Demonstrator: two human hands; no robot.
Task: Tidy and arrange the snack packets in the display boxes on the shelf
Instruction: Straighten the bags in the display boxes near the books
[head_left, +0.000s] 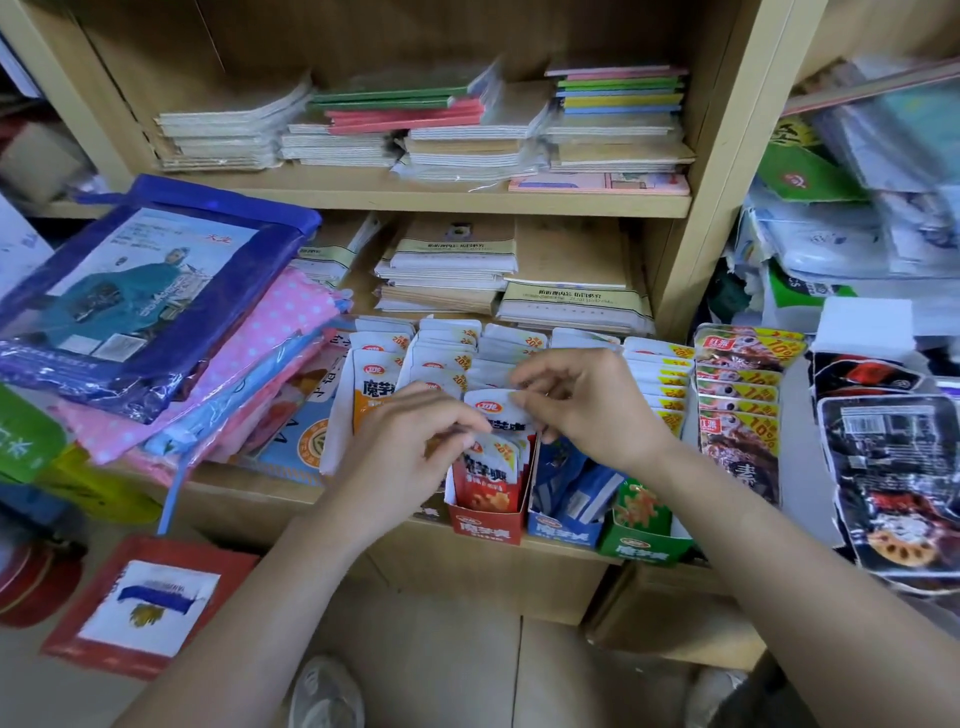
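Mostly hidden under left hand (415, 436): packets (493, 467) in red box (485, 525), grip pinching them; right hand (582, 400) grip pinching white packet (496, 409).

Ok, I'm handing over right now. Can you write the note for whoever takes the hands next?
Left hand: pinches the tops of the red packets standing in the red box.
Right hand: pinches the top edge of the raised packet above that same box.
Done: the white packets behind stand in upright rows.
Left: seat the raised packet in the red box. The blue packets lie jumbled in the blue box and need straightening. The green box probably needs a check too.
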